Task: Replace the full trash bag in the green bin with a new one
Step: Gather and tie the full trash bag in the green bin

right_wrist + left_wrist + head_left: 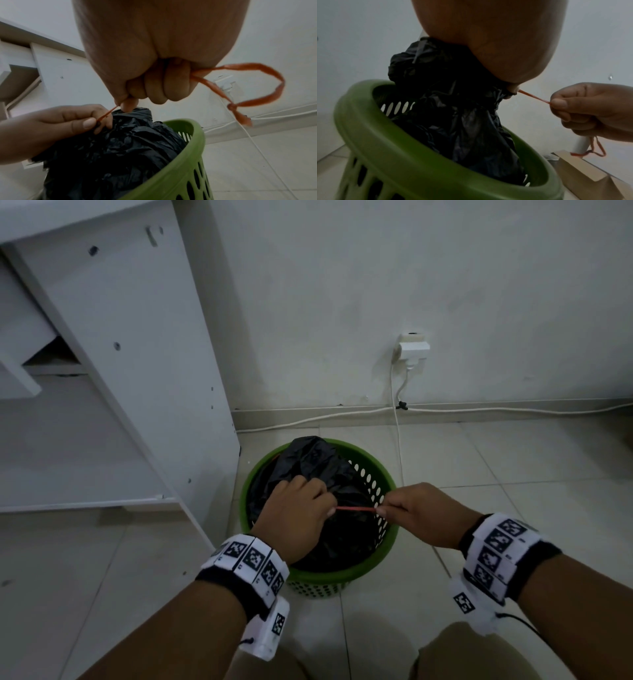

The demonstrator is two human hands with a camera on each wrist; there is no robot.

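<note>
A green perforated bin [342, 575] [406, 159] [181, 159] stands on the tiled floor with a full black trash bag [308, 463] [453, 121] [120, 146] in it. My left hand [298, 515] [56, 121] grips the gathered neck of the bag and one end of a red string [354, 509] [534, 97] [254, 86]. My right hand [418, 511] [583, 108] pinches the string and holds it taut to the right; its loose end with a knot hangs out of the fist.
A white cabinet [113, 354] stands left of the bin. Behind it, a wall socket [412, 345] with white cables [397, 440] running along the skirting and floor. A cardboard box [583, 173] lies at the right. My knees are at the bottom edge.
</note>
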